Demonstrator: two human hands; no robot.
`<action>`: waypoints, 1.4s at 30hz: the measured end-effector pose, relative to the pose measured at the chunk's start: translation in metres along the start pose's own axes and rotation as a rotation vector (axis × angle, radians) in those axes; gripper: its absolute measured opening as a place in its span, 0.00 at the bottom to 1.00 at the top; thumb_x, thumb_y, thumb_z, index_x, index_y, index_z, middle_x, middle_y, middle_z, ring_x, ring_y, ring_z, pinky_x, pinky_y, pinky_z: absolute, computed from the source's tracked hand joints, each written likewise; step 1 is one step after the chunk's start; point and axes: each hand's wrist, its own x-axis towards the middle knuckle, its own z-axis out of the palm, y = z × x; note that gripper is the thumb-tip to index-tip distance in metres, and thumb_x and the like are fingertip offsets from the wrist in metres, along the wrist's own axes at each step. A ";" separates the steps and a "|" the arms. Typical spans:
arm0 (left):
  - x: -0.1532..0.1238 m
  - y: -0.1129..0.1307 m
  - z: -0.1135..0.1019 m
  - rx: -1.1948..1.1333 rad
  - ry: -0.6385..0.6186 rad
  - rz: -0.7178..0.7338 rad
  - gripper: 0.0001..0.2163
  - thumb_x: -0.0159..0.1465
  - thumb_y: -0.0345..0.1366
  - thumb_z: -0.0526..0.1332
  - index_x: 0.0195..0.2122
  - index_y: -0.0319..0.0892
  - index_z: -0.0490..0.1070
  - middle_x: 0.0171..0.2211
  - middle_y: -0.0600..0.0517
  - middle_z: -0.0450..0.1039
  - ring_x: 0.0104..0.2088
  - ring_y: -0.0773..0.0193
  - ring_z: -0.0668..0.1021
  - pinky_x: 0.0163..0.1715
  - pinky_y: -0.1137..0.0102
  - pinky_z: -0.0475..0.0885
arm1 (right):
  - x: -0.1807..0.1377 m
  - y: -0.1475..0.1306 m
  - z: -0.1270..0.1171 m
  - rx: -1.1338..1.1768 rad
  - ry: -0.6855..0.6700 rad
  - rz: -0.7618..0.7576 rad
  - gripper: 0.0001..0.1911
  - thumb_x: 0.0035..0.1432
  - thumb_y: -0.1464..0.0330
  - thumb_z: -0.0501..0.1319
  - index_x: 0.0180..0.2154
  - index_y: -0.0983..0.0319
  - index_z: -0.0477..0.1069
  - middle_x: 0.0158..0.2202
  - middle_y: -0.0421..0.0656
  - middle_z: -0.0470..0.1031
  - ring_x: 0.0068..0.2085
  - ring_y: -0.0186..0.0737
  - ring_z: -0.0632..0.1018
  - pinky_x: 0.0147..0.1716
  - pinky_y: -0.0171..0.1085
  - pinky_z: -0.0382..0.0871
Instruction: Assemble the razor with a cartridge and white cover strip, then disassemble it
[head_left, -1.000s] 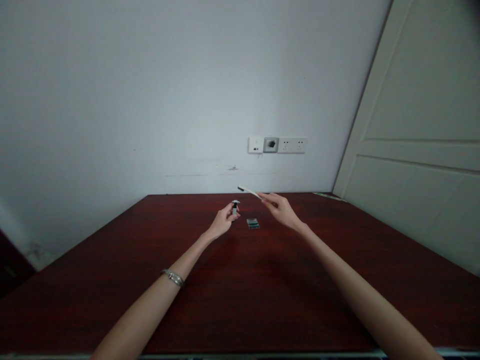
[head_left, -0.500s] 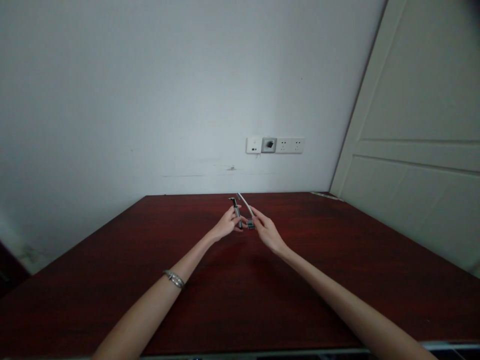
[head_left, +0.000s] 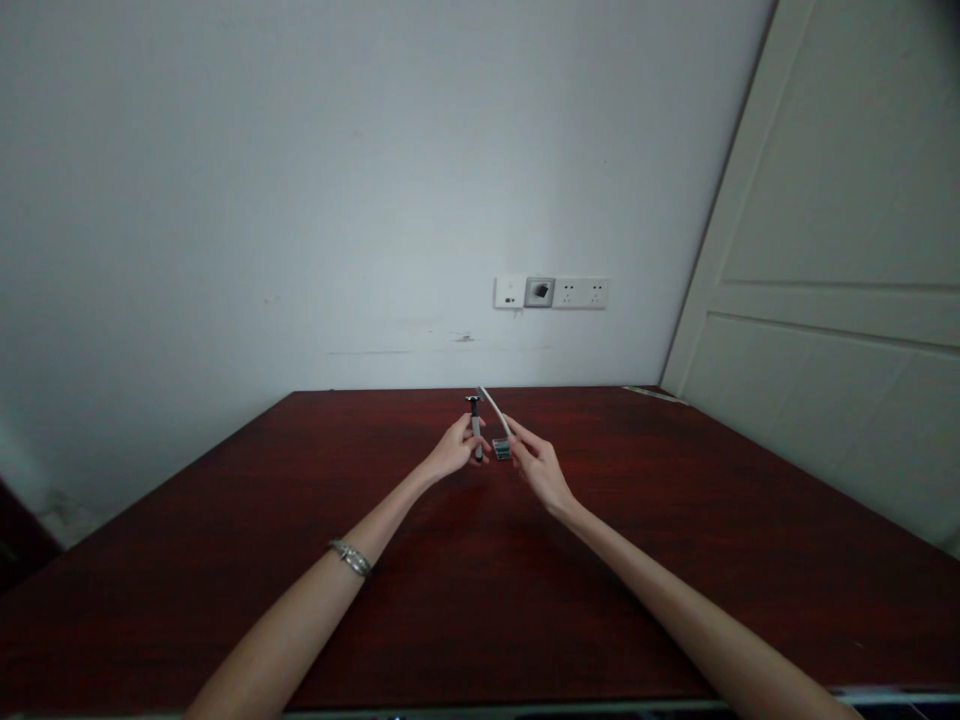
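Note:
My left hand (head_left: 452, 448) is closed around the handle of a razor (head_left: 475, 424), grey with dark parts. The razor stands nearly upright, its T-shaped head at the top. Close by on the right, my right hand (head_left: 541, 470) pinches the lower end of a white toothbrush (head_left: 495, 408). The brush leans up and to the left, bristle end uppermost. Between the two hands is a small clear-and-dark case (head_left: 502, 449), possibly of razor blades. It sits beside my right fingertips; whether they touch it I cannot tell.
The dark red wooden table (head_left: 465, 600) spreads beneath both arms and meets a white wall (head_left: 375, 200). Wall sockets (head_left: 581, 293) are set above its far edge. A pale panelled door (head_left: 832, 300) rises on the right. A thin strip (head_left: 654, 395) lies at the back right corner.
The razor has turned in my left hand, so its head now shows as a T. My right hand and the toothbrush have shifted slightly right, and the small case shows more fully.

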 end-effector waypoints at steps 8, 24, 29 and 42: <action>0.001 -0.004 -0.001 0.020 0.032 0.041 0.08 0.59 0.26 0.53 0.40 0.39 0.58 0.24 0.53 0.71 0.20 0.69 0.76 0.20 0.76 0.68 | 0.002 0.004 0.002 0.088 -0.065 0.075 0.30 0.53 0.58 0.57 0.56 0.63 0.63 0.17 0.33 0.56 0.18 0.26 0.54 0.16 0.29 0.48; 0.002 -0.005 -0.008 0.208 0.161 0.130 0.11 0.53 0.35 0.63 0.33 0.40 0.62 0.19 0.56 0.71 0.20 0.66 0.75 0.20 0.74 0.68 | 0.006 0.002 -0.011 -0.255 0.126 -0.292 0.22 0.57 0.59 0.53 0.51 0.60 0.69 0.42 0.47 0.74 0.39 0.42 0.73 0.40 0.40 0.66; 0.001 -0.004 -0.008 0.333 0.209 0.159 0.11 0.52 0.36 0.64 0.32 0.40 0.62 0.16 0.59 0.68 0.17 0.68 0.72 0.18 0.76 0.64 | 0.012 0.008 -0.020 -0.406 0.100 -0.353 0.22 0.59 0.60 0.51 0.53 0.59 0.67 0.31 0.43 0.71 0.30 0.36 0.69 0.32 0.35 0.65; 0.000 -0.005 -0.013 0.329 0.157 0.231 0.11 0.54 0.37 0.62 0.35 0.40 0.63 0.21 0.56 0.71 0.22 0.66 0.74 0.23 0.75 0.66 | 0.015 0.014 -0.027 -0.356 -0.009 -0.300 0.22 0.59 0.59 0.52 0.52 0.59 0.67 0.36 0.44 0.74 0.35 0.39 0.72 0.39 0.39 0.66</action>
